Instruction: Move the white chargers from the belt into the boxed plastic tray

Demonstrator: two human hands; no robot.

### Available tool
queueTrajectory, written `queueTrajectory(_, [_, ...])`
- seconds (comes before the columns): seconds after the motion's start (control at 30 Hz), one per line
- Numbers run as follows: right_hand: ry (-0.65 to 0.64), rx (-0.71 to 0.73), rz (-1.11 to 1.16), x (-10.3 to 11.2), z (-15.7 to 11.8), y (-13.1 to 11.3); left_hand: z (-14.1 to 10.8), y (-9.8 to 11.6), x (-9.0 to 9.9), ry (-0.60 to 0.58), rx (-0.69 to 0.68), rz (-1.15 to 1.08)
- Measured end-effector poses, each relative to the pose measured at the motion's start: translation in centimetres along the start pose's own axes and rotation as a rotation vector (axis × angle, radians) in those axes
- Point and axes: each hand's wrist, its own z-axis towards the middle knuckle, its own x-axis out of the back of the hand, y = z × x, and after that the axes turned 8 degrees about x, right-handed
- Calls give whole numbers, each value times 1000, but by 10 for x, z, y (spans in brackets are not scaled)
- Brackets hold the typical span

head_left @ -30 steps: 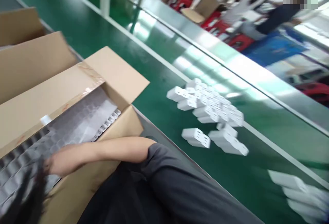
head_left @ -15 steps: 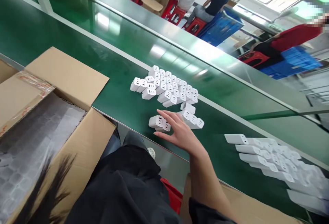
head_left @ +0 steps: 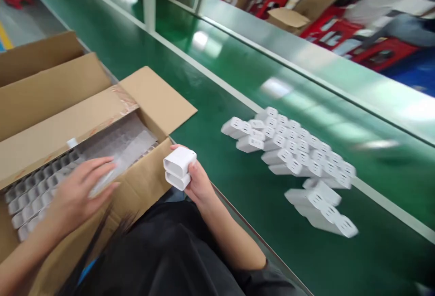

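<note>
My right hand (head_left: 197, 178) grips two white charger housings (head_left: 178, 162), stacked one over the other, with their hollow ends facing left. It is beside the near corner of an open cardboard box (head_left: 142, 176). My left hand (head_left: 79, 191) is over the box, fingers stretched out and apart. Below it are rows of white housings (head_left: 34, 201) standing with their hollow ends up and a translucent plastic sheet (head_left: 131, 151). Whether the fingers touch the sheet I cannot tell. More charger housings (head_left: 299, 146) lie grouped on the green table, slotted ends showing.
A smaller cluster of housings (head_left: 322, 205) lies nearer on the green table (head_left: 217, 223). Another open carton (head_left: 50, 74) adjoins the box at the left. Frame posts (head_left: 149, 1) rise behind the table. Red stools (head_left: 384, 53) and seated people are beyond, blurred.
My right hand has picked up the two housings from the table edge and moved left to the box. My left hand has come into view over the box. The view has swung left.
</note>
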Motion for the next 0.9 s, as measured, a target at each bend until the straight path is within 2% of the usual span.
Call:
queueTrajectory(0.1, [-161, -110, 330, -49, 18, 7, 7, 21, -17, 68, -118, -22])
queueTrajectory(0.17, [-203, -165, 419, -67, 23, 10, 11, 24, -22, 144, -98, -109])
queueTrajectory(0.27, [-222, -236, 485, -85, 26, 15, 5, 16, -19, 182, -44, -207])
queueTrajectory(0.4, [-267, -382, 643, -111, 26, 23, -12, -3, -13, 184, -65, -153])
queueTrajectory(0.47, [-308, -403, 593, -117, 29, 24, -20, -11, -10, 217, -62, -151])
queueTrajectory(0.5, [-321, -331, 505, -118, 32, 22, -24, -15, -8, 233, -42, -129])
queueTrajectory(0.53, [-328, -191, 378, -116, 37, 19, -29, -19, -6, 242, -8, -82])
queueTrajectory(0.63, [-343, 440, -132, -109, 56, 2, -43, -31, 0, 239, 83, 105])
queueTrajectory(0.7, [-457, 759, -466, -112, 68, -12, -52, -37, 2, 223, 115, 185])
queueTrajectory(0.8, [-696, 997, -802, -131, 82, -25, -60, -43, -1, 207, 132, 231])
queueTrajectory(0.9, [-834, 1098, -948, -151, 97, -23, -71, -49, -1, 154, 213, 201])
